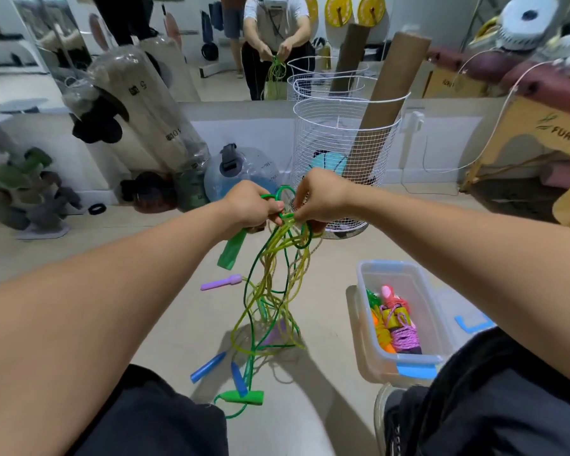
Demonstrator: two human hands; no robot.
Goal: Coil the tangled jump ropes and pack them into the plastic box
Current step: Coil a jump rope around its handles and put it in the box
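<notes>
— Nearest us, what's on the floor [165, 324]?

— A green handle [244, 397] and blue handles [208, 366], with the plastic box [405, 358] to the right, coiled ropes [397, 324] already inside.

— And the tangle?

— The tangled jump ropes [277, 284] hang from both hands down to the floor. The left hand [252, 205] has its grip clamped on green cord and another green handle [231, 250]; the right hand [320, 197] pinches a loop. Behind stands a wire basket [343, 133].

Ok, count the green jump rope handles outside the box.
2. One green handle hangs just below the left hand; the other green handle lies on the floor nearest the person, beside the blue handles. The tangle may hide more.
</notes>
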